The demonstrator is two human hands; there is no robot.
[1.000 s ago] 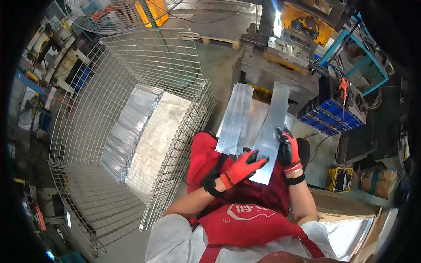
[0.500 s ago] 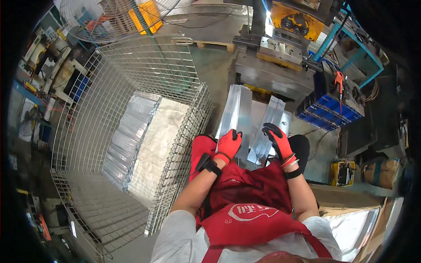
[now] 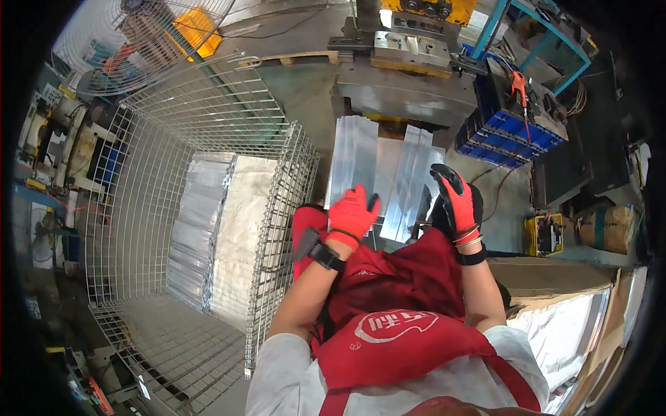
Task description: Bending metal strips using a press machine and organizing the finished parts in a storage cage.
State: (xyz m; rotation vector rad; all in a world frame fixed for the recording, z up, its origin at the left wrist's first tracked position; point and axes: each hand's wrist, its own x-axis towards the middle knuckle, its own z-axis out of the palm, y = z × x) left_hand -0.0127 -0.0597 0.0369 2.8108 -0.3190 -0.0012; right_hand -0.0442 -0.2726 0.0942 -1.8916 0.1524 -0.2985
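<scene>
A stack of long, shiny metal strips lies before me, its near end at my left hand. That gloved hand is over the stack, thumb apart from the fingers, and I see nothing in its grasp; whether it touches the metal is unclear. To the right lies a second, narrower group of metal strips. Both rest on a flat, shiny surface. Beside the second group, my right hand is raised above my right knee. Its black-tipped fingers are curved and apart from the thumb, with nothing between them.
A wire cage on the left holds stacked metal profiles and cream sheeting. A machine with a metal die block stands ahead. Blue crates, a yellow basket and a cardboard box are on the right.
The view has shifted, so the surroundings sit differently. My right hand has moved right, away from the right-hand strips. My left hand stays at the near end of the left stack.
</scene>
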